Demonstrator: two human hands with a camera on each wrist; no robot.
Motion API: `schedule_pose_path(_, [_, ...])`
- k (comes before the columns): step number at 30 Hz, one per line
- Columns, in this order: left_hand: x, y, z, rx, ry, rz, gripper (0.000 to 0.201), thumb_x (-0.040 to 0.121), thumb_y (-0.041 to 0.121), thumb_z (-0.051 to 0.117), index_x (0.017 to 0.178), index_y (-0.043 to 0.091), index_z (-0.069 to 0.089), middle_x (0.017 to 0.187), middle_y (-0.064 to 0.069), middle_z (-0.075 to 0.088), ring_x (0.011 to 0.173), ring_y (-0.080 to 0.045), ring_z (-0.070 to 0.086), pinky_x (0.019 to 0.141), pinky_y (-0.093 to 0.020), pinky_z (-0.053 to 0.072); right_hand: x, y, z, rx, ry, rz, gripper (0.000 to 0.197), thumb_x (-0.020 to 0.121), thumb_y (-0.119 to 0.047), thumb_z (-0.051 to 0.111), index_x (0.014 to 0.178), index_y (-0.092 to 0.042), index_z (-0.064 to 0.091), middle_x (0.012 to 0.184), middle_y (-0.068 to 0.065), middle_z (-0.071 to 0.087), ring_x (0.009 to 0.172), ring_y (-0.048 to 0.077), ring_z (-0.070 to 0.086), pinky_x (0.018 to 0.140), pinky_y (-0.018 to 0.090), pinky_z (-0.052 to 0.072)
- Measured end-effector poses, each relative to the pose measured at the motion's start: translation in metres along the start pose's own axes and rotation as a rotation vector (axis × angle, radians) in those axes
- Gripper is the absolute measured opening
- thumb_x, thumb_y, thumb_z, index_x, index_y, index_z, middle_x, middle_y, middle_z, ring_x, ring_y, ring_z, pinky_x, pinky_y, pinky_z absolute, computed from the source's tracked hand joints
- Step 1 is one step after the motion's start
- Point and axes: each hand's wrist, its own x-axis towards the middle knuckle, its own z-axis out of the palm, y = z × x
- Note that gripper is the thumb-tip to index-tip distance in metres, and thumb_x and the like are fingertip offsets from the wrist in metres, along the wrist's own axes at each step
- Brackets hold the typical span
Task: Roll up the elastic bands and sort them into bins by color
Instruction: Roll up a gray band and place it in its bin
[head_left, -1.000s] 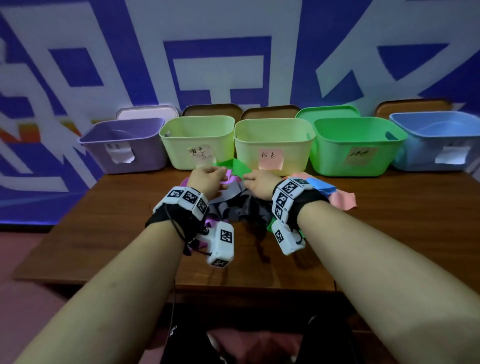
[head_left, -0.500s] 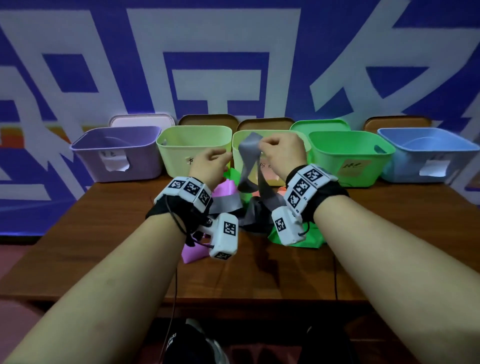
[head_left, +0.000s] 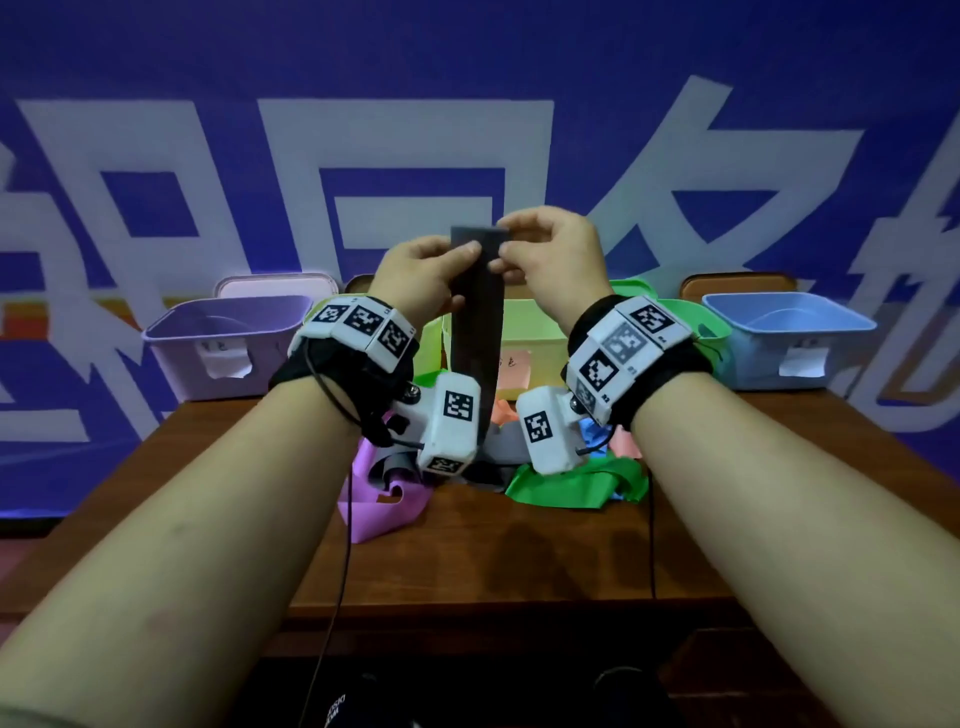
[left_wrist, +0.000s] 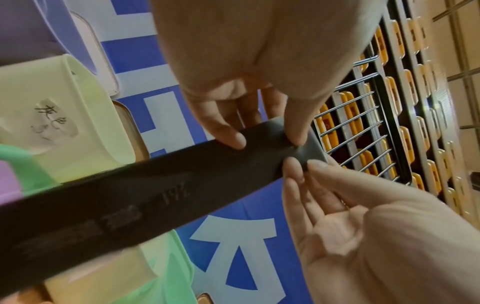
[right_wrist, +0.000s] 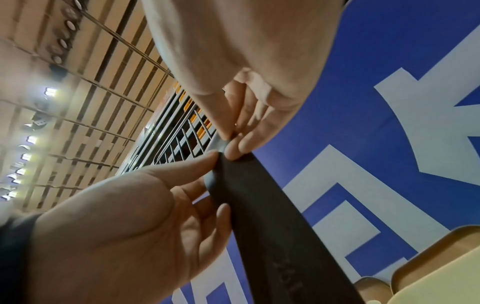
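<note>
A dark grey elastic band (head_left: 478, 322) hangs straight down from both raised hands, its lower part reaching the pile on the table. My left hand (head_left: 462, 257) pinches the band's upper left edge between thumb and fingers. My right hand (head_left: 506, 249) pinches the top right corner. In the left wrist view the left hand (left_wrist: 265, 142) nips the grey band (left_wrist: 130, 195) near its end, and the right hand (left_wrist: 350, 216) touches the edge. In the right wrist view the right hand (right_wrist: 228, 144) pinches the tip of the band (right_wrist: 272, 226), with the left hand (right_wrist: 130, 226) just below.
Loose bands lie piled on the wooden table (head_left: 493, 561): a pink-purple one (head_left: 384, 509), a green one (head_left: 571, 486), others behind. Along the back stand a purple bin (head_left: 228, 343), yellow-green bins (head_left: 524, 332), a green bin (head_left: 711, 332) and a blue bin (head_left: 789, 348).
Both hands took the grey band out of the pile and raised it from table height to well above the bins. It now hangs flat and straight.
</note>
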Motion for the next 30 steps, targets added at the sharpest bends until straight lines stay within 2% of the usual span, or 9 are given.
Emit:
schedule_pose_path(2, [-0.004,0.008,0.001,0.013,0.0,0.021,0.011,0.092,0.019,0.061,0.081,0.017,0.063,0.082,-0.004,0.065,0.08,-0.018,0.062,0.067,-0.025,0.049,-0.004,-0.008,-0.003,0.017,-0.006,-0.023,0.013,0.088,0.002,0.058,0.095,-0.009,0.061,0.081,0.002,0.063,0.065,0.011,0.063,0.067,0.026,0.056])
schedule_pose_path(6, [-0.014,0.021,0.005,0.045,-0.019,0.078,0.005,0.092,0.016,0.061,0.088,0.018,0.064,0.089,-0.005,0.066,0.088,-0.021,0.065,0.075,-0.031,0.053,-0.008,-0.017,-0.01,-0.017,0.017,-0.054,0.008,0.09,-0.008,0.061,0.085,-0.014,0.061,0.076,0.0,0.063,0.06,0.009,0.061,0.057,0.018,0.052])
schedule_pose_path(12, [-0.023,0.016,0.014,0.076,0.011,0.138,0.007,0.092,0.019,0.061,0.087,0.021,0.064,0.084,-0.001,0.067,0.078,-0.015,0.066,0.064,-0.027,0.054,-0.013,-0.01,-0.019,-0.043,0.009,-0.021,0.009,0.09,-0.01,0.061,0.081,-0.013,0.061,0.069,0.001,0.059,0.051,0.011,0.052,0.049,0.018,0.045])
schedule_pose_path(17, [-0.028,0.002,0.021,0.087,-0.014,0.054,0.017,0.093,0.016,0.059,0.076,0.018,0.061,0.075,0.0,0.063,0.069,-0.011,0.061,0.061,-0.022,0.05,-0.023,0.01,-0.026,-0.014,0.015,0.036,0.017,0.088,-0.008,0.062,0.073,-0.016,0.06,0.063,-0.003,0.055,0.054,0.007,0.047,0.045,0.011,0.036])
schedule_pose_path(20, [-0.029,-0.005,0.023,0.088,-0.049,-0.008,0.015,0.093,0.014,0.058,0.079,0.015,0.061,0.08,-0.003,0.062,0.073,-0.013,0.06,0.067,-0.023,0.051,-0.027,0.024,-0.026,-0.015,0.027,0.077,0.019,0.088,-0.008,0.062,0.072,-0.018,0.061,0.064,-0.006,0.055,0.057,0.005,0.048,0.046,0.009,0.036])
schedule_pose_path(22, [-0.031,-0.011,0.023,0.084,-0.06,-0.025,0.014,0.093,0.011,0.057,0.081,0.015,0.061,0.08,-0.004,0.061,0.071,-0.014,0.057,0.064,-0.023,0.049,-0.031,0.033,-0.025,-0.014,0.023,0.102,0.019,0.088,-0.007,0.062,0.073,-0.019,0.06,0.066,-0.006,0.056,0.055,0.002,0.048,0.046,0.008,0.036])
schedule_pose_path(24, [-0.032,-0.018,0.024,0.081,-0.076,-0.039,0.015,0.093,0.007,0.057,0.08,0.014,0.06,0.077,-0.003,0.058,0.066,-0.014,0.054,0.061,-0.023,0.047,-0.036,0.043,-0.024,0.005,0.019,0.128,0.021,0.089,-0.007,0.061,0.072,-0.019,0.06,0.064,-0.006,0.056,0.052,-0.001,0.048,0.047,0.009,0.037])
schedule_pose_path(27, [-0.034,-0.029,0.023,0.101,-0.102,-0.06,0.018,0.093,0.006,0.057,0.077,0.015,0.058,0.073,-0.002,0.057,0.063,-0.012,0.053,0.06,-0.022,0.046,-0.044,0.058,-0.023,0.034,0.002,0.176,0.02,0.089,-0.007,0.06,0.071,-0.017,0.06,0.064,-0.003,0.056,0.054,0.008,0.049,0.05,0.017,0.04])
schedule_pose_path(30, [-0.036,-0.04,0.022,0.107,-0.119,-0.084,0.019,0.093,0.003,0.056,0.077,0.014,0.058,0.073,-0.003,0.057,0.062,-0.01,0.054,0.061,-0.02,0.047,-0.048,0.072,-0.019,0.073,-0.002,0.225,0.018,0.088,-0.007,0.062,0.072,-0.016,0.061,0.07,0.003,0.06,0.065,0.02,0.056,0.063,0.033,0.047])
